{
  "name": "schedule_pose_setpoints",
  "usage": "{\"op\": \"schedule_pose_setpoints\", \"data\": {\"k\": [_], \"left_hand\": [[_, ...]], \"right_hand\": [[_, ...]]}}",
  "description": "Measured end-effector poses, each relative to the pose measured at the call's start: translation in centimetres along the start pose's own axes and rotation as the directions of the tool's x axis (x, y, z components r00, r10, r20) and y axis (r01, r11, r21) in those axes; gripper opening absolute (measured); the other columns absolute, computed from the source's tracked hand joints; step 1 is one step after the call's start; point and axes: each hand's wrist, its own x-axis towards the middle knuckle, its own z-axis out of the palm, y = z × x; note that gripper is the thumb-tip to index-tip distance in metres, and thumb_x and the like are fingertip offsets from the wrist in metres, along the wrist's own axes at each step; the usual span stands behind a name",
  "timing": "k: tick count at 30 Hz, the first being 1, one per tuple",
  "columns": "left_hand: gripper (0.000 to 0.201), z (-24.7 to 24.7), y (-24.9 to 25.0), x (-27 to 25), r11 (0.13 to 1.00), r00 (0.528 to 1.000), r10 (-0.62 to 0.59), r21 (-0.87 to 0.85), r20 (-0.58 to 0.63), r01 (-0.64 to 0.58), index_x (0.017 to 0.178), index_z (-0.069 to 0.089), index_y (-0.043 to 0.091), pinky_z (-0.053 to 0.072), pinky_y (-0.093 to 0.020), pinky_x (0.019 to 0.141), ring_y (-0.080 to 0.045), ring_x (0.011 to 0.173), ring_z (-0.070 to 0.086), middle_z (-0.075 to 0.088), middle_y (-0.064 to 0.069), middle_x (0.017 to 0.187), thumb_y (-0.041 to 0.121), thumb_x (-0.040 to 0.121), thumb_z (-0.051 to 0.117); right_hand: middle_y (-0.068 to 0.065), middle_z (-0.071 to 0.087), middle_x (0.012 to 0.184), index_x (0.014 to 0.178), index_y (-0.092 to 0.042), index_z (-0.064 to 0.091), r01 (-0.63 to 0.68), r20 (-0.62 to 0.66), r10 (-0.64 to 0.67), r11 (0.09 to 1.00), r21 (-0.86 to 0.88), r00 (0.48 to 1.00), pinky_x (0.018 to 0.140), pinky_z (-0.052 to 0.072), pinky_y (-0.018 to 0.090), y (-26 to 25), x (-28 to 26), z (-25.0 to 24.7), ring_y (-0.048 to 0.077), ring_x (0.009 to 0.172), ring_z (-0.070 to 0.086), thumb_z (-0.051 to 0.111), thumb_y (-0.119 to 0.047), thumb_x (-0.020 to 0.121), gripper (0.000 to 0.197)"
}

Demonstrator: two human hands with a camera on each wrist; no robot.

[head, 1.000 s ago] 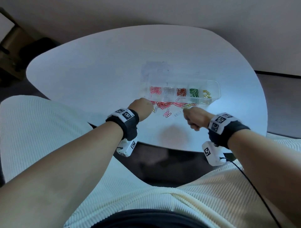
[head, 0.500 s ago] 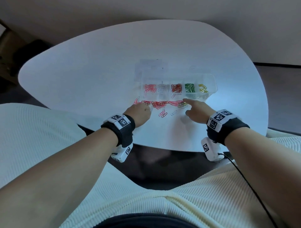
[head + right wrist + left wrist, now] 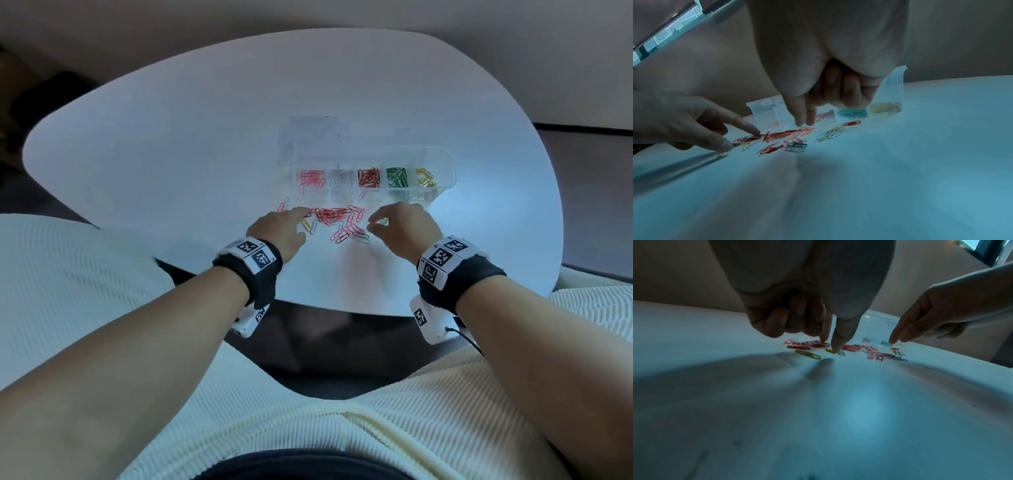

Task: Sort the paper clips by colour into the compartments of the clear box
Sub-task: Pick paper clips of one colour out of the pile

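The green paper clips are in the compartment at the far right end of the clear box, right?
Not quite. In the head view the green paper clips sit second from the right in the clear plastic box; the far right compartment holds the yellow paper clips.

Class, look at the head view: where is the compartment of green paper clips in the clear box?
The green paper clips fill the second compartment from the right end of the clear box, between the dark red clips and the yellow clips, beyond the right hand.

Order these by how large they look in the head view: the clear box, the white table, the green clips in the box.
1. white table
2. clear box
3. green clips, filling only one compartment of the box

All three lie at similar distance, so the ranking is safe.
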Motion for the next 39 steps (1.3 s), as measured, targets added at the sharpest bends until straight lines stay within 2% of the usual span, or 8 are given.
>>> {"op": "schedule_pose_setpoints", "data": {"k": [5, 10, 21, 26, 30, 34, 36, 39], "left_hand": [[0.043, 0.1, 0.2, 0.1, 0.998, 1.000, -0.015, -0.066, -0.017, 0.014, 0.130, 0.055, 0.036, 0.048, -0.032, 0.090, -0.027, 0.110, 0.058, 0.061, 0.000, 0.128, 0.021, 0.090, 0.052], [0.025, 0.0, 0.2, 0.3, 0.993, 0.997, -0.044, -0.116, -0.067, 0.036, 0.112, 0.062, 0.031, 0.047, -0.029, 0.074, -0.025, 0.088, 0.059, 0.067, -0.003, 0.112, 0.026, 0.089, 0.055], [0.031, -0.9, -1.1, 0.6, 0.988, 0.988, -0.109, -0.120, -0.111, 0.096, 0.117, 0.059, 0.030, 0.046, -0.029, 0.075, -0.026, 0.096, 0.062, 0.066, -0.001, 0.115, 0.023, 0.087, 0.061], [0.028, -0.9, -1.5, 0.6, 0.987, 0.985, -0.124, -0.117, -0.118, 0.110, 0.115, 0.060, 0.033, 0.046, -0.029, 0.076, -0.025, 0.097, 0.062, 0.065, 0.001, 0.117, 0.025, 0.088, 0.061], [0.020, -0.7, -1.5, 0.6, 0.983, 0.984, -0.141, -0.133, -0.111, 0.126, 0.105, 0.065, 0.034, 0.046, -0.027, 0.073, -0.022, 0.087, 0.060, 0.067, 0.003, 0.113, 0.026, 0.088, 0.061], [0.007, -0.7, -1.2, 0.5, 0.981, 0.988, -0.134, -0.152, -0.079, 0.121, 0.087, 0.067, 0.032, 0.046, -0.026, 0.069, -0.021, 0.082, 0.061, 0.070, 0.005, 0.100, 0.028, 0.085, 0.064], [0.006, -0.9, -0.9, 0.4, 0.982, 0.990, -0.117, -0.159, -0.079, 0.103, 0.086, 0.068, 0.030, 0.046, -0.027, 0.069, -0.021, 0.081, 0.061, 0.069, 0.004, 0.096, 0.031, 0.085, 0.062], [0.019, -1.5, 0.0, 0.4, 0.969, 0.989, -0.101, -0.238, -0.112, 0.072, 0.090, 0.067, 0.024, 0.044, -0.027, 0.069, -0.022, 0.079, 0.059, 0.064, 0.002, 0.087, 0.040, 0.090, 0.055]], "right_hand": [[0.005, 0.072, 0.095, 0.089, -0.024, 0.075, -0.050, -0.003, 0.050, 0.998, -0.037, 0.999, 0.073, 0.054, 0.032, -0.8, 0.2, 0.5, 0.025, 0.083, 0.067, 0.071, -0.040, 0.083, 0.018], [0.008, 0.069, 0.101, 0.092, -0.028, 0.073, -0.058, 0.037, 0.061, 0.995, -0.082, 0.997, 0.073, 0.052, 0.030, -1.3, 0.1, 1.7, 0.026, 0.084, 0.065, 0.072, -0.044, 0.081, 0.019], [0.006, 0.064, 0.091, 0.087, -0.019, 0.068, -0.050, 0.141, 0.062, 0.995, -0.082, 0.988, 0.065, 0.047, 0.028, -1.3, -0.3, 1.7, 0.025, 0.079, 0.063, 0.067, -0.037, 0.082, 0.020], [0.012, 0.064, 0.085, 0.089, -0.002, 0.063, -0.090, 0.134, 0.070, 0.985, 0.147, 0.988, 0.068, 0.045, 0.035, -1.4, 0.1, 0.3, 0.028, 0.079, 0.058, 0.049, -0.025, 0.092, 0.027], [0.001, 0.034, 0.056, 0.062, -0.018, 0.031, -0.283, 0.268, 0.154, 0.785, 0.551, 0.951, 0.048, 0.021, 0.026, -1.9, -0.1, -1.3, 0.017, 0.050, 0.025, 0.036, -0.016, 0.085, 0.024], [-0.003, 0.015, 0.053, 0.061, -0.023, 0.017, -0.371, 0.394, 0.073, 0.530, 0.763, 0.916, 0.047, 0.008, 0.026, -2.0, -0.5, -2.4, 0.015, 0.050, 0.007, 0.034, -0.016, 0.080, 0.027], [-0.002, 0.014, 0.055, 0.064, -0.021, 0.015, -0.395, 0.429, 0.002, 0.393, 0.830, 0.903, 0.045, 0.007, 0.025, -2.0, -0.6, -2.8, 0.015, 0.049, 0.008, 0.037, -0.018, 0.081, 0.028], [0.000, 0.033, 0.052, 0.064, -0.021, 0.027, -0.392, 0.413, -0.048, 0.232, 0.890, 0.909, 0.037, 0.014, 0.020, -2.4, -0.7, -3.6, 0.013, 0.040, 0.020, 0.037, -0.012, 0.080, 0.021]]}}
